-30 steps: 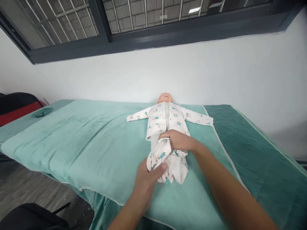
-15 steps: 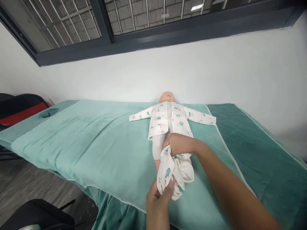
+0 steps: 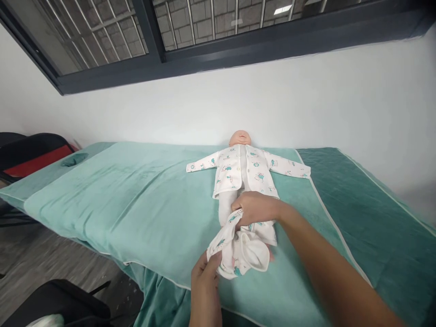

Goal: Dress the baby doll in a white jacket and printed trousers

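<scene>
A baby doll [image 3: 240, 137] lies on its back, wearing a white printed jacket [image 3: 228, 170] that hangs unfastened down the front, arms spread out. Around its lower legs bunch white printed baby pants [image 3: 227, 238]. Closed on the waist edge of the pants, my right hand [image 3: 257, 209] is over the doll's thighs. My left hand [image 3: 206, 272] pinches the lower left edge of the cloth between thumb and fingers. The doll's left-side foot is hidden by the fabric; a bit of the other foot shows at the right.
A light green sheet [image 3: 153, 218] covers the padded bed, with a darker green cover [image 3: 361, 200] at the right. Behind are a white wall [image 3: 306, 95] and a barred window. Black chairs [image 3: 57, 304] stand at the left and lower left.
My left hand has moved left, pulling the edge of the pants outward with it. The cloth is spread wider over the doll's lower legs. My right hand stays at the thighs.
</scene>
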`<action>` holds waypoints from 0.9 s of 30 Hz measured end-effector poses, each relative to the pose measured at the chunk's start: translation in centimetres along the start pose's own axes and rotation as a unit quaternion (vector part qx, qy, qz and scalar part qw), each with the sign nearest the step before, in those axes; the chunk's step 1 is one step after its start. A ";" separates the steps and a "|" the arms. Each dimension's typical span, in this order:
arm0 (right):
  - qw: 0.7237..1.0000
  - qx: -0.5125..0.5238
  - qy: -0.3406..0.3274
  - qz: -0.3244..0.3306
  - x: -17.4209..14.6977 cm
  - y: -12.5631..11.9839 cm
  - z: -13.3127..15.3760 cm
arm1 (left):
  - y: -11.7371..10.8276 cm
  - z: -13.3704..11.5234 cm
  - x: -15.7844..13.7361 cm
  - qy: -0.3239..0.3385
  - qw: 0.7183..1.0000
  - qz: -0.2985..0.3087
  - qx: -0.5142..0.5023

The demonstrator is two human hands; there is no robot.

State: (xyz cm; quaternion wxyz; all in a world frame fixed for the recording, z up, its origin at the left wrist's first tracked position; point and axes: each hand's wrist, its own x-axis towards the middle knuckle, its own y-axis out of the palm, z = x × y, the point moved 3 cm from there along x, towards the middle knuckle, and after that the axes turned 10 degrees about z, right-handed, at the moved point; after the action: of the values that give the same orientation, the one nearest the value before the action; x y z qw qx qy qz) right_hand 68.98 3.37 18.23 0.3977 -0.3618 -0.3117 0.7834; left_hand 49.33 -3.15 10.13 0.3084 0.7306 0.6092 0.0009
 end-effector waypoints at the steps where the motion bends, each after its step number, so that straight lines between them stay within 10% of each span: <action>1: 1.000 0.002 0.002 0.000 0.0 0.0 0.0 | -0.1 0.1 0.2 -0.008 1.000 -0.004 -0.005; 16: 0.999 0.048 -0.006 -0.007 -0.1 -0.1 -0.1 | 1.2 -2.0 0.5 -0.047 0.996 0.081 -0.001; 27: 0.988 0.156 -0.021 0.004 -0.7 -0.8 -0.4 | 2.0 -2.1 3.1 0.054 0.982 0.105 0.146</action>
State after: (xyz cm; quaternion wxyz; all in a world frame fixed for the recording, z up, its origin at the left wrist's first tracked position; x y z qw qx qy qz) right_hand 69.98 3.21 18.84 0.4393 -0.2804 -0.1922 0.8315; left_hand 51.11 0.42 11.55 0.1630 0.8265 0.5385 -0.0161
